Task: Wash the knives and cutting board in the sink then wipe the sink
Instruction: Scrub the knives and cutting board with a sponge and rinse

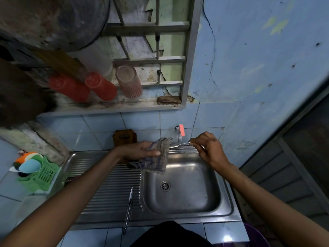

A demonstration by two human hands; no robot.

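Closest to the person, a slim all-metal knife (128, 209) lies on the ribbed draining board of the stainless steel sink (114, 189), its handle reaching over the front edge toward the pale blue tiled surface (226, 232). Just right of it the square steel basin (185, 184) sits with its round drain (165, 186) in the middle.

Above the back of the basin both arms meet. The left hand (142, 151) holds a grey and blue checked cloth (156, 157), thumb laid across it, the cloth wrapped round one end of a second thin metal knife (178, 144). The right hand (207, 146) pinches the other end of that knife between curled fingertips, keeping it roughly level over the rear rim.

Off to the left a green plastic basket (45, 172) holds coloured plastic utensils. Behind the left wrist a brown wooden cutting board (124, 137) stands against the tiled wall, and a small white tap with a pink lever (181, 131) sticks out of the wall beside the cloth. Higher up, a metal rack (147, 104) carries two red cups (83, 86), a clear ribbed tumbler (129, 81) and a brown scrubbing brush (168, 100).
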